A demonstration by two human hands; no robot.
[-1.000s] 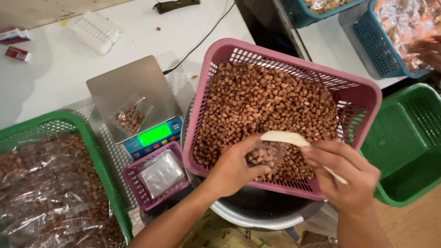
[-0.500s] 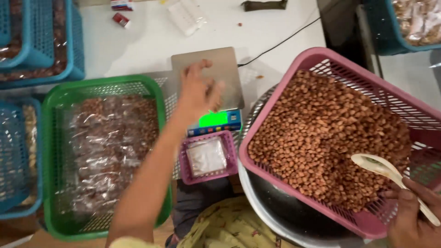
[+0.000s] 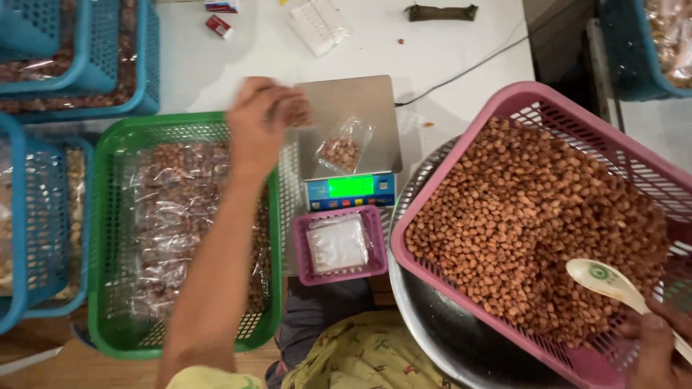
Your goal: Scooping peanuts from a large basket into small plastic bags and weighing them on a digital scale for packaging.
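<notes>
Left grip hovers over white table beside scale.

bag on scale — basket right

Your left hand is hovering over the gap between the green basket and the digital scale, with open air above both. A small clear bag of nuts is occupying the scale platform's right half; the left half is lying bare. In front of the scale, the small pink tray is blocking the low approach. The large pink basket of nuts is walling off the right side, where your right hand is gripping a white spoon. Blue baskets are closing the left. The white table behind the scale is offering the widest passage.
</notes>
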